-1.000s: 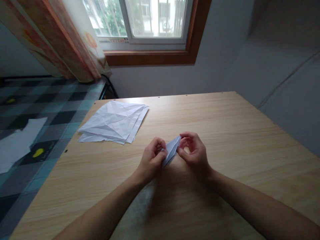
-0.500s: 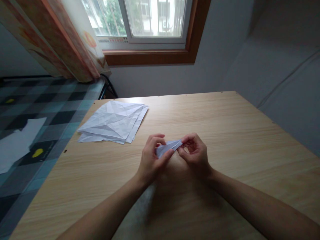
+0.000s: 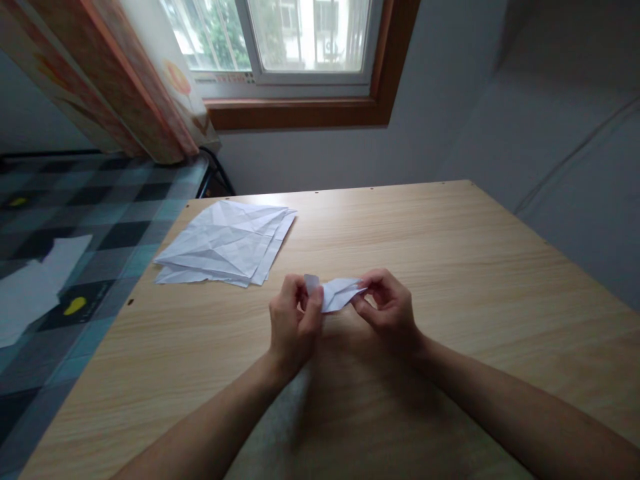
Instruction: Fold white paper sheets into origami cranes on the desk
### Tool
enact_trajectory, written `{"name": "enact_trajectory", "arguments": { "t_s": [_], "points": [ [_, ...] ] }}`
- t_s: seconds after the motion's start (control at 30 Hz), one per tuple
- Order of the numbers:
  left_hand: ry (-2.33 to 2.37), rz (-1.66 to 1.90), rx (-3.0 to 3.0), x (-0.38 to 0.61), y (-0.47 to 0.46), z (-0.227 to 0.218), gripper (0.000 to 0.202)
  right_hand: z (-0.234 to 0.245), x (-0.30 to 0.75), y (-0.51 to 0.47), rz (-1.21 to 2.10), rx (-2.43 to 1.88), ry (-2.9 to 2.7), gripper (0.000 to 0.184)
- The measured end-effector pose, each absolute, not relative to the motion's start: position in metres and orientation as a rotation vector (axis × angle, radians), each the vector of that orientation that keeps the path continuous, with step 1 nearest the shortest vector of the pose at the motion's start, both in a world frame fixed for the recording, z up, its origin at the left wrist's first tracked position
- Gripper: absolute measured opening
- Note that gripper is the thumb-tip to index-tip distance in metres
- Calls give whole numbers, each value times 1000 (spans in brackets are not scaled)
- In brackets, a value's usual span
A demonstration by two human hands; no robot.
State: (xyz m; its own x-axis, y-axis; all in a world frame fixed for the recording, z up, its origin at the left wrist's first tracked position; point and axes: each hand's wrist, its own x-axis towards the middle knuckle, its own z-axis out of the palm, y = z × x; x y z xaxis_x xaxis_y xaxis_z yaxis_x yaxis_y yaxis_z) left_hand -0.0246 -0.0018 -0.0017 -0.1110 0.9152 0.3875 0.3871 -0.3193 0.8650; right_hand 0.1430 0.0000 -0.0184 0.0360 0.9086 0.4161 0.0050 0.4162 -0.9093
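A small folded piece of white paper [image 3: 336, 293] is held just above the middle of the wooden table [image 3: 450, 267]. My left hand [image 3: 291, 325] pinches its left end between thumb and fingers. My right hand [image 3: 389, 308] pinches its pointed right end. Both hands are closed on the paper, which lies roughly level between them.
A stack of creased white paper sheets [image 3: 227, 244] lies on the table at the far left. A bed with a checked cover [image 3: 65, 247] stands left of the table, with a white sheet [image 3: 35, 283] on it. A window [image 3: 295, 37] and curtain [image 3: 125, 80] are behind.
The folded paper has turned from slanting upward to lying roughly level. My left hand has shifted left and regripped the paper's left end, which now sticks up above my fingers.
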Motion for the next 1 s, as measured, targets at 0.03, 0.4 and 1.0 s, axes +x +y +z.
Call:
{"name": "enact_trajectory", "arguments": {
  "t_s": [0.03, 0.4, 1.0],
  "points": [
    [1414, 1454, 1586, -25, 0, -3, 20, -17, 143, 0, 883, -903, -1336, 15],
    [1252, 1441, 1428, -27, 4, -7, 16, -12, 145, 1, 959, -954, -1295, 11],
    [1259, 1155, 1864, -26, 11, -9, 20, -12, 144, 6, 988, -968, -1194, 12]
  ]
}}
